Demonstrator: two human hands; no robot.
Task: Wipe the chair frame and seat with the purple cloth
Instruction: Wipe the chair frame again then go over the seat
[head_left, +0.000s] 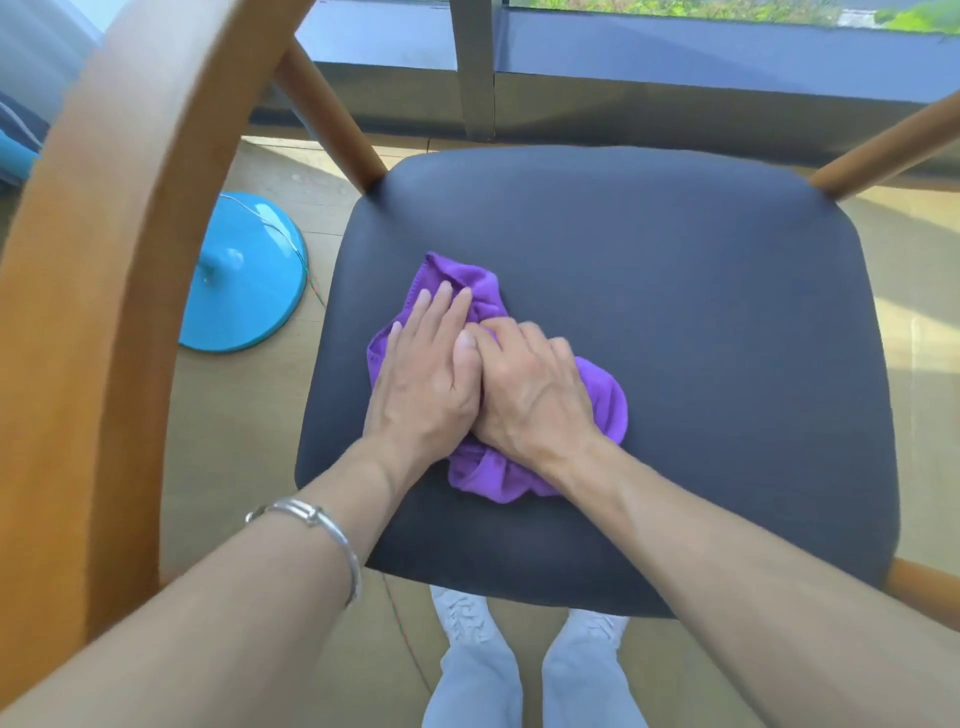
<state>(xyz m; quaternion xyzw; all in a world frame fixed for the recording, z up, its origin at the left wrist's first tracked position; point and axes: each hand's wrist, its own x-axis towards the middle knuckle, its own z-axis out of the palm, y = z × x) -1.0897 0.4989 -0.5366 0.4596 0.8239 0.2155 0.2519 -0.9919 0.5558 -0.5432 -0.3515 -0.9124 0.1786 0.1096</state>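
A crumpled purple cloth (605, 397) lies on the left middle of the dark padded chair seat (675, 291). My left hand (428, 374) presses flat on the cloth with straight fingers pointing away from me. My right hand (530, 387) lies beside it on the cloth, its fingers bent over a fold near the left thumb. The curved wooden chair frame (104, 260) sweeps up the left side, with wooden struts at the seat's far corners.
A round blue fan base (244, 291) with a thin wire stands on the wooden floor left of the seat. A dark window frame (472, 67) runs along the far side. My legs and white shoes (462, 613) stand at the seat's near edge.
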